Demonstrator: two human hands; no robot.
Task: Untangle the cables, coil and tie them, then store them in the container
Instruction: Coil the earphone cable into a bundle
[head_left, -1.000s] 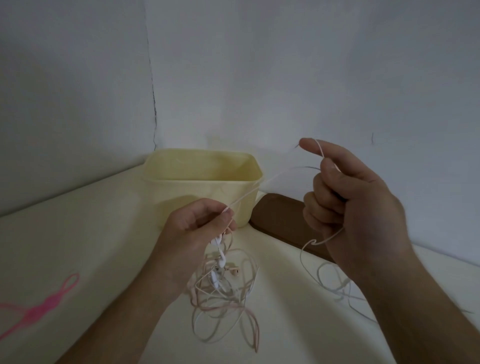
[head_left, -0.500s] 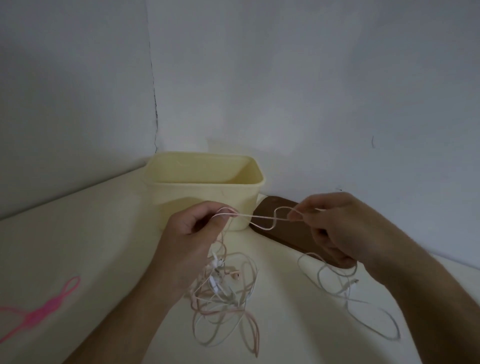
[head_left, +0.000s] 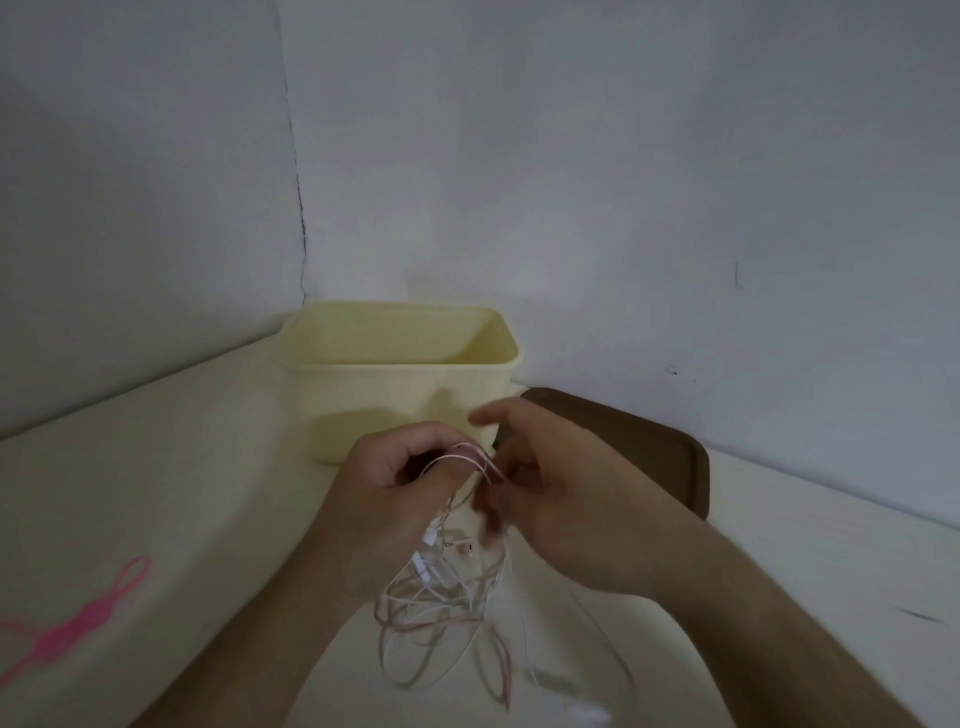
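Together both hands, left (head_left: 387, 488) and right (head_left: 566, 488), pinch tangled cables (head_left: 441, 597).

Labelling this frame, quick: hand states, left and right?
Left hand: closed, gripping loops of the thin cables.
Right hand: at the same loops, forefinger extended; grip cannot be told, blurred.

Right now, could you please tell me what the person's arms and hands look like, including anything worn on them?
Both the left hand and the right hand are bare: no gloves, rings, watch or bracelets show. Both forearms are uncovered, with no sleeves in view.
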